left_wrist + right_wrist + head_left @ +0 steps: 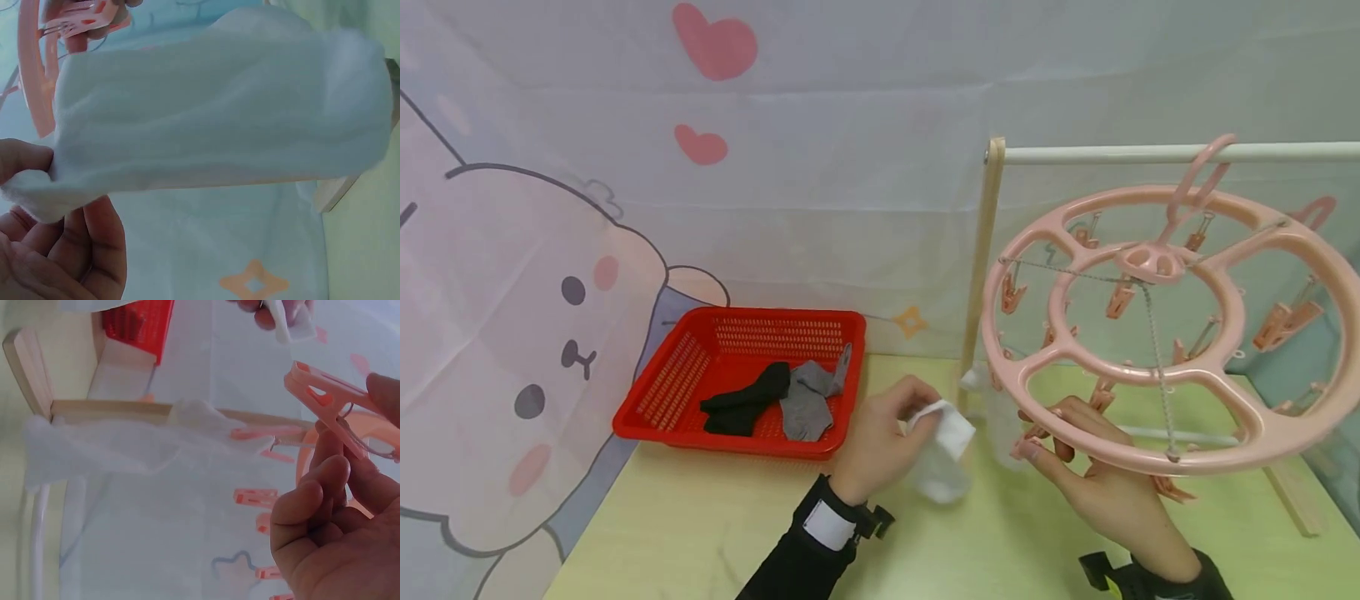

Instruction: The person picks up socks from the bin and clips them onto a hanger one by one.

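My left hand (880,437) pinches a white sock (951,442) by its opening, and the sock droops over the table. In the left wrist view the sock (219,119) stretches across the picture, its cuff between thumb and fingers. My right hand (1105,487) is at the near left rim of a pink round clip hanger (1150,262). Between its thumb and fingers it holds a pink clothespin (325,403), whose jaws grip nothing. A second white sock (125,447) hangs from another clip of the hanger, left of the right hand in the head view.
A red plastic basket (790,317) on the left holds a black sock (748,402) and a grey sock (807,404). The hanger hooks over a white rail (1097,155) on a wooden post (985,258). More clothespins (1285,325) dangle around the rings.
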### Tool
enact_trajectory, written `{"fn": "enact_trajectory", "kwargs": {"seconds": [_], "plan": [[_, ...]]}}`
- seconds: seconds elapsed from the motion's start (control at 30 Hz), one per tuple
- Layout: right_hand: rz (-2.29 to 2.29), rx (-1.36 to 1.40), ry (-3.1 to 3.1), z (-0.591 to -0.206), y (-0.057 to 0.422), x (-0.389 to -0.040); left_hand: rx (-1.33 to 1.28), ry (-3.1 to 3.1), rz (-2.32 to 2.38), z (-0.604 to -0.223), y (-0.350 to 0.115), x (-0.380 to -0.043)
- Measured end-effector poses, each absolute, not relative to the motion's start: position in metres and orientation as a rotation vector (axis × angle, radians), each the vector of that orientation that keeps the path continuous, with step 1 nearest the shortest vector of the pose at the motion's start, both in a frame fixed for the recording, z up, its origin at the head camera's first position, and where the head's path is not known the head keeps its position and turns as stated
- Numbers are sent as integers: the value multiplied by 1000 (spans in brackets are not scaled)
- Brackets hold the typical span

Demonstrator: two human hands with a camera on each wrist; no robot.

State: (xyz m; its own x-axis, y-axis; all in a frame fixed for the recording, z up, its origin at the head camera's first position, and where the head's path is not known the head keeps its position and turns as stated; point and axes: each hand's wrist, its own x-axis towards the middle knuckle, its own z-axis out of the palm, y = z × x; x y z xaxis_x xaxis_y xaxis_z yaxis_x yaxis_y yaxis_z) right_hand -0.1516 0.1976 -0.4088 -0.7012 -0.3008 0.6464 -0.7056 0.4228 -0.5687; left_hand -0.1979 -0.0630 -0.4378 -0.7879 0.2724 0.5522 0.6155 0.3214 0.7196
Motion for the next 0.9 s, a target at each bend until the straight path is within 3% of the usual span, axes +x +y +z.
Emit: {"fn": "enact_trajectory", "kwargs": {"seconds": [0.67, 0.9], "plan": [[1760, 863, -2080, -399, 167, -134, -1058, -2224, -1596, -445, -35, -186], [1676, 766, -2115, -407, 168, -137, -1078, -2221, -1602, -441, -34, -182]]}}
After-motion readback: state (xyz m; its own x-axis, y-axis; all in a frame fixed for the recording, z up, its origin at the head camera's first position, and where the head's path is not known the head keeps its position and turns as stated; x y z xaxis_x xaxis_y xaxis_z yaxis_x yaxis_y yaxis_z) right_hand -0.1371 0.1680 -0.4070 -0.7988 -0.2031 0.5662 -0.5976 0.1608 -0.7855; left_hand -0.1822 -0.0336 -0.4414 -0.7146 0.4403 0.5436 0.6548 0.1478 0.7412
